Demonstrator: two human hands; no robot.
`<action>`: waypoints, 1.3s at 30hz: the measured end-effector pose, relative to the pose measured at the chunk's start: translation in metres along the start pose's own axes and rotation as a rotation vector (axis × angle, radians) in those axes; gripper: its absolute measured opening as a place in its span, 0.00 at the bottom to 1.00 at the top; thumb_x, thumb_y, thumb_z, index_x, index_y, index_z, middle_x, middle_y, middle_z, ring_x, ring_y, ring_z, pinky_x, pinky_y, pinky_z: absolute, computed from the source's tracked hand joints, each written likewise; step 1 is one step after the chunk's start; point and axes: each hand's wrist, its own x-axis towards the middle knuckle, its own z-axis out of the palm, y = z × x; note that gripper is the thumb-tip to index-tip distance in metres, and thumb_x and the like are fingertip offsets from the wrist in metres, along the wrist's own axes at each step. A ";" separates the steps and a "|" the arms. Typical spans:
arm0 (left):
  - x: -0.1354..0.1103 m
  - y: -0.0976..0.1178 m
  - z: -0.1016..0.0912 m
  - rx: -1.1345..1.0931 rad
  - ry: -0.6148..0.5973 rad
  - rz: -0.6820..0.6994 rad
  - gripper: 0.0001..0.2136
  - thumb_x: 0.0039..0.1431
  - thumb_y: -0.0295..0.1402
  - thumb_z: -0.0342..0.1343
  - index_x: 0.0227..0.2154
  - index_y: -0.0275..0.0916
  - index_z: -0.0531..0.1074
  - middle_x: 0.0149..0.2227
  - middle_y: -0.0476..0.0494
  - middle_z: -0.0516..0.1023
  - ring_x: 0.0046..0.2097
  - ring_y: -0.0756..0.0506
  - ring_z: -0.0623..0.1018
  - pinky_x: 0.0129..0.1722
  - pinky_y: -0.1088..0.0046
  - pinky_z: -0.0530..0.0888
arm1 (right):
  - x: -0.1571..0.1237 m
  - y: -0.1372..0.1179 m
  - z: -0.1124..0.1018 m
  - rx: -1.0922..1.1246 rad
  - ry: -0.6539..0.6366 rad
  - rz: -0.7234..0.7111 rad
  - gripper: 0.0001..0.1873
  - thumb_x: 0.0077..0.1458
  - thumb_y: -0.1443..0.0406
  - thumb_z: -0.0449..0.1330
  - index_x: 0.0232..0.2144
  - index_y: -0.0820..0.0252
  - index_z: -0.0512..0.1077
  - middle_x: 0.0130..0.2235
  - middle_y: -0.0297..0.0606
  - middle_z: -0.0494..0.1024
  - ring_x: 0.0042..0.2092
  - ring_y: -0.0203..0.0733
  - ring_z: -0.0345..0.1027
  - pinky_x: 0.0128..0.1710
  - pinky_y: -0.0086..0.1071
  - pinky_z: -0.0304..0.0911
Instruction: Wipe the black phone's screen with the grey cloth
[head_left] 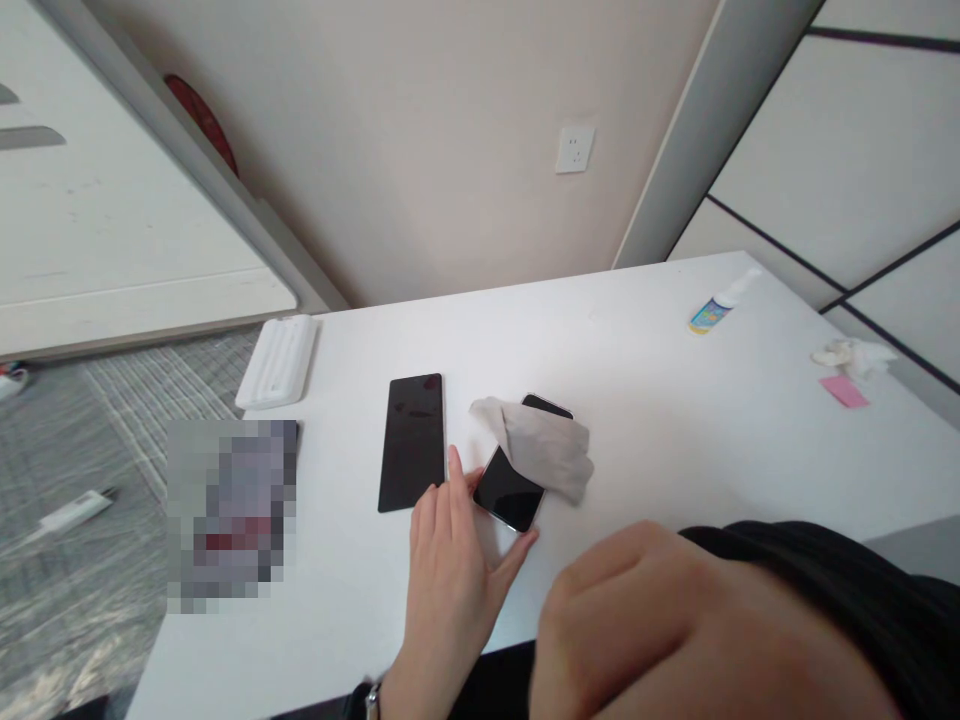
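A smartphone (510, 492) with a dark screen lies at a slant on the white table. A crumpled grey cloth (551, 450) covers its middle, so only its two ends show. My left hand (450, 550) grips the phone's near end, thumb at the bottom edge and a fingertip at the left edge, while the index finger points forward. Close to the camera is my right hand (652, 620), large and slightly blurred, raised above the table's near side. Its fingers look curled in, and whatever they may hold is hidden. Left of the phone lies a flat black tablet-like panel (412, 440).
A white case (277, 362) rests at the table's left edge, above a blurred-out item (240, 510). Toward the far right stands a spray bottle (720, 305). Crumpled white tissue (855, 357) and a pink paper (844, 391) lie by the right edge. A wall borders the back.
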 end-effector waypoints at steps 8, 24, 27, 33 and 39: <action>-0.004 -0.006 0.009 -0.070 0.071 0.002 0.51 0.61 0.47 0.62 0.73 0.35 0.33 0.54 0.32 0.74 0.52 0.33 0.75 0.52 0.49 0.75 | -0.047 0.107 0.038 -0.613 0.138 0.326 0.28 0.72 0.52 0.49 0.64 0.62 0.67 0.61 0.50 0.73 0.62 0.52 0.67 0.60 0.49 0.66; -0.005 -0.011 0.014 -0.052 0.090 0.002 0.56 0.54 0.41 0.69 0.73 0.35 0.34 0.54 0.33 0.76 0.53 0.32 0.75 0.53 0.48 0.75 | -0.058 0.132 0.038 -0.861 -0.072 0.294 0.55 0.60 0.35 0.53 0.72 0.69 0.48 0.72 0.54 0.53 0.73 0.63 0.43 0.69 0.63 0.43; -0.004 -0.012 0.014 -0.061 0.083 0.012 0.56 0.54 0.42 0.69 0.73 0.35 0.34 0.54 0.33 0.76 0.52 0.33 0.75 0.51 0.50 0.76 | -0.056 0.133 0.038 -0.815 -0.092 0.264 0.59 0.58 0.33 0.52 0.72 0.71 0.46 0.73 0.56 0.49 0.73 0.61 0.44 0.70 0.57 0.45; -0.005 -0.013 0.018 -0.043 0.094 0.011 0.55 0.56 0.44 0.67 0.73 0.35 0.33 0.54 0.33 0.77 0.52 0.33 0.76 0.52 0.49 0.76 | -0.054 0.131 0.040 -0.692 -0.084 0.325 0.55 0.58 0.35 0.56 0.73 0.63 0.47 0.72 0.52 0.54 0.72 0.59 0.49 0.71 0.57 0.44; -0.006 -0.017 0.019 0.007 0.122 0.039 0.51 0.59 0.47 0.62 0.73 0.35 0.34 0.56 0.32 0.77 0.53 0.32 0.77 0.51 0.51 0.76 | -0.056 0.125 0.046 -0.454 -0.182 0.260 0.57 0.60 0.42 0.61 0.74 0.64 0.37 0.71 0.50 0.56 0.71 0.54 0.52 0.73 0.48 0.42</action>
